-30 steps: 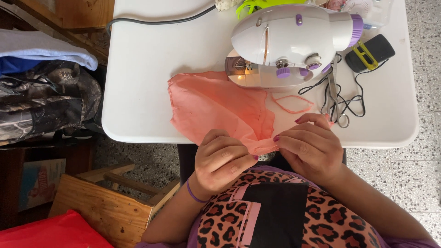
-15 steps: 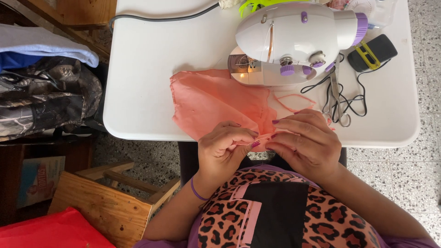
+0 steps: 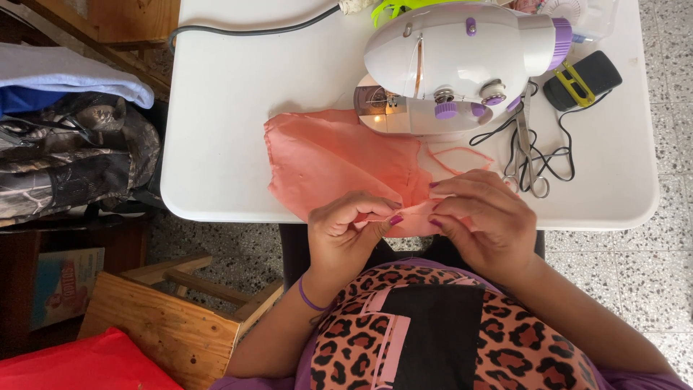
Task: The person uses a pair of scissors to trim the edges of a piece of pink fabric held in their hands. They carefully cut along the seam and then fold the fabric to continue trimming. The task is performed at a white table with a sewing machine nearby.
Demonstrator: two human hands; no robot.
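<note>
I can't see the exact edge being worked: both sets of fingertips cover it, and the near end of the peach fabric (image 3: 339,162) hangs off the table's front rim beneath them. My left hand (image 3: 346,230) is curled nearly closed, thumb and forefinger pinching a fold of the cloth. My right hand (image 3: 480,217) lies knuckles-up, fingers bent down, gripping the same fold just beside the left. The rest of the fabric spreads flat on the white table (image 3: 231,94), its far corner tucked under the small white sewing machine (image 3: 455,61), so I can't make out the needle area clearly. Scissors (image 3: 527,155) and a tangle of black cord lie right of the machine, near my right hand. A black case (image 3: 585,79) sits beyond them. A wooden crate (image 3: 155,325) stands on the floor to my left.
</note>
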